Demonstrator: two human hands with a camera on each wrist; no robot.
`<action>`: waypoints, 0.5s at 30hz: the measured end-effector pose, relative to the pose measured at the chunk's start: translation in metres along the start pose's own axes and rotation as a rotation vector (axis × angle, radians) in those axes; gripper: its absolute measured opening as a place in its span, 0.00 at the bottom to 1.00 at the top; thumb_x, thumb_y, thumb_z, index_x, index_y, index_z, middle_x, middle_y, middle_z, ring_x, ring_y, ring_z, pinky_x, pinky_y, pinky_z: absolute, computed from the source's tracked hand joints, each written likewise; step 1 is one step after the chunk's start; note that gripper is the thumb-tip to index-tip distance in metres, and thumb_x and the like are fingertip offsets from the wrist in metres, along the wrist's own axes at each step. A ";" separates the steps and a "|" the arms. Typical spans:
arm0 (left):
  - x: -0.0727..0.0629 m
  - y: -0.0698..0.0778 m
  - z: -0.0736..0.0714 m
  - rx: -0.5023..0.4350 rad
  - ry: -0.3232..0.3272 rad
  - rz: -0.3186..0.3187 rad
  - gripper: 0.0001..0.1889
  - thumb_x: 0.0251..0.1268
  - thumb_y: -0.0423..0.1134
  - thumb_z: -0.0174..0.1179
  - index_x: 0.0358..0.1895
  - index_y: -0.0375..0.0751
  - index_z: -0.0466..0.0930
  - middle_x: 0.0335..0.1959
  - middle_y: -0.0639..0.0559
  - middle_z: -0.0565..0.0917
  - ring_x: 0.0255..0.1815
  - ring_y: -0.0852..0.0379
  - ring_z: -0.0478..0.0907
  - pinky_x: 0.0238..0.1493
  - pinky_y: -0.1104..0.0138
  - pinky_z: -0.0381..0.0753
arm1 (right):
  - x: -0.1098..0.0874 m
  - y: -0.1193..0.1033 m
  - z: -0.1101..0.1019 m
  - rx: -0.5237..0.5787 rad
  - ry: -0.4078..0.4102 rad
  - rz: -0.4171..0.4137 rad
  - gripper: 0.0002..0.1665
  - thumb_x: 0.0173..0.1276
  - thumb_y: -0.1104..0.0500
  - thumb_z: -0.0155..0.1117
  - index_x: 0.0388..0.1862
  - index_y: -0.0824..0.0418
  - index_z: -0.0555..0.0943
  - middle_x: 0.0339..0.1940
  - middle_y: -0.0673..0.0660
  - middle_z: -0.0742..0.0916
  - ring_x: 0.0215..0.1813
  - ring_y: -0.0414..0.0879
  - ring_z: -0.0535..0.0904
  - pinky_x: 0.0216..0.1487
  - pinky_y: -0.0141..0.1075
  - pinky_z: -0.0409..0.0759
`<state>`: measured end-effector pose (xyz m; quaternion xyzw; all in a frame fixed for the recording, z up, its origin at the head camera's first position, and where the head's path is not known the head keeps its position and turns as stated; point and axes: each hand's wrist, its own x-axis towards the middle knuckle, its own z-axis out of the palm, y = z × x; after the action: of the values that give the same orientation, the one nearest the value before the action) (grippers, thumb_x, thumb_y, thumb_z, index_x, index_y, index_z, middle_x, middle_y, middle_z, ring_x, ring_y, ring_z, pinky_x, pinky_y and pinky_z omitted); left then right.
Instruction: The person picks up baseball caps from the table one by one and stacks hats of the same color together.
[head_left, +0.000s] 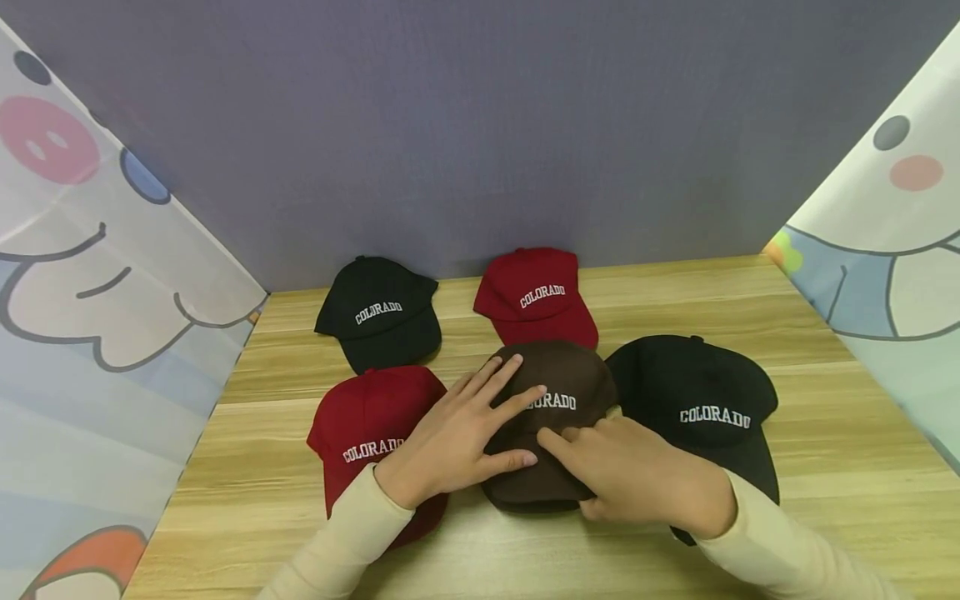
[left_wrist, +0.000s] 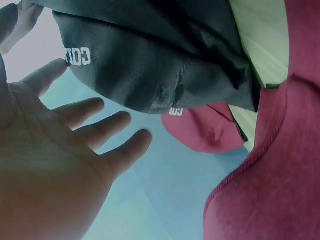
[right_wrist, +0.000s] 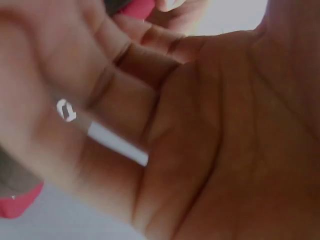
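Observation:
A brown baseball cap (head_left: 555, 367) with white COLORADO lettering sits at front center, brim toward me. My left hand (head_left: 457, 425) lies over its left side, fingers spread and fairly straight, covering the first letters. At the brim's right edge is my right hand (head_left: 637, 467), fingers curled, index fingertip on top and thumb by the front edge. In the right wrist view the curled fingers (right_wrist: 125, 85) hide most of the cap. Beside my left wrist stands a red cap (head_left: 375, 408), partly covered by that arm. A black cap (head_left: 697, 375) sits right of my right hand, its brim partly behind the forearm.
Behind are a smaller-looking black cap (head_left: 378, 292) at left and a second red cap (head_left: 532, 283), near the grey back panel (head_left: 480, 125). All bear COLORADO lettering. They rest on a wood-grain table (head_left: 825, 367) between cartoon-printed side sheets (head_left: 97, 275).

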<state>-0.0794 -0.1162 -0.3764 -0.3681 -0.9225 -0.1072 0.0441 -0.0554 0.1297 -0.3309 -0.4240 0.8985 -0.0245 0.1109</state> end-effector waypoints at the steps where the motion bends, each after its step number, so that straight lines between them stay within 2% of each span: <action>1: 0.000 0.000 0.001 0.005 0.000 0.004 0.39 0.69 0.74 0.48 0.81 0.70 0.54 0.86 0.51 0.48 0.85 0.43 0.51 0.79 0.47 0.60 | 0.001 -0.001 0.002 -0.002 -0.010 0.002 0.42 0.50 0.50 0.82 0.61 0.55 0.72 0.41 0.50 0.87 0.35 0.46 0.84 0.37 0.44 0.82; 4: 0.000 0.001 0.003 0.011 0.001 0.018 0.41 0.68 0.74 0.51 0.81 0.69 0.55 0.86 0.50 0.48 0.85 0.42 0.50 0.80 0.46 0.58 | 0.004 -0.005 0.007 -0.004 -0.039 0.016 0.44 0.50 0.50 0.83 0.64 0.56 0.72 0.44 0.50 0.88 0.35 0.47 0.84 0.37 0.42 0.83; 9: -0.001 0.000 0.005 0.020 -0.008 0.026 0.42 0.65 0.73 0.55 0.81 0.69 0.56 0.86 0.49 0.48 0.84 0.39 0.51 0.78 0.44 0.62 | 0.008 -0.007 0.015 0.005 -0.062 0.005 0.45 0.49 0.50 0.84 0.63 0.55 0.71 0.44 0.50 0.87 0.34 0.45 0.83 0.34 0.40 0.82; 15: 0.000 0.002 0.007 0.029 -0.023 0.025 0.44 0.61 0.69 0.64 0.80 0.69 0.58 0.85 0.50 0.50 0.83 0.39 0.54 0.75 0.43 0.66 | 0.007 -0.006 0.017 0.003 -0.078 -0.016 0.43 0.54 0.50 0.80 0.67 0.55 0.71 0.47 0.50 0.87 0.42 0.46 0.85 0.41 0.43 0.84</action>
<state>-0.0784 -0.1133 -0.3834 -0.3800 -0.9198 -0.0887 0.0400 -0.0514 0.1210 -0.3477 -0.4315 0.8901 -0.0102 0.1462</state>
